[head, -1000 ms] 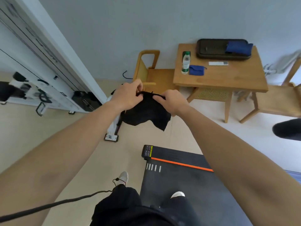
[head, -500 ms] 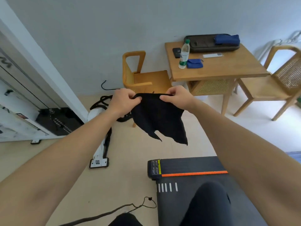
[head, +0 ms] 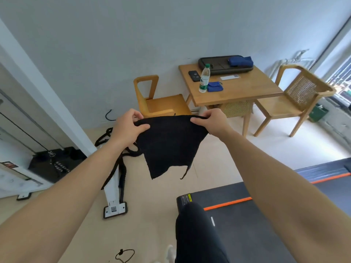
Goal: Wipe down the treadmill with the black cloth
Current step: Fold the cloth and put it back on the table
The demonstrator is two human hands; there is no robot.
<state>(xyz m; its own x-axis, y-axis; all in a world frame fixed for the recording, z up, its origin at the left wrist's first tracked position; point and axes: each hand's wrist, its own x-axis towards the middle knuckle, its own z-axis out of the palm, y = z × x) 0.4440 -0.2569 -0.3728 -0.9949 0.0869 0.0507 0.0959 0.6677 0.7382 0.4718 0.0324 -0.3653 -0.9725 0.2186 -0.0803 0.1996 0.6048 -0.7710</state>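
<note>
The black cloth (head: pixel 169 143) hangs spread out in the air in front of me, held by its top edge. My left hand (head: pixel 127 128) pinches the cloth's left corner and my right hand (head: pixel 210 122) pinches its right corner, both arms stretched forward. Below, at the lower right, lies the treadmill (head: pixel 247 224), a dark flat deck with an orange stripe across its front end. My raised leg in black trousers covers part of the deck's left front corner. The cloth is well above the treadmill and does not touch it.
A wooden table (head: pixel 247 92) with a water bottle (head: pixel 204 78), a phone, a blue pouch and a black case stands at the back wall, with wooden chairs (head: pixel 161 103) on both sides. A white machine foot (head: pixel 114 196) with black straps lies on the floor to the left.
My hands have drawn apart, stretching the cloth wider and flatter. The view has swung left and up, so the treadmill now sits further to the lower right.
</note>
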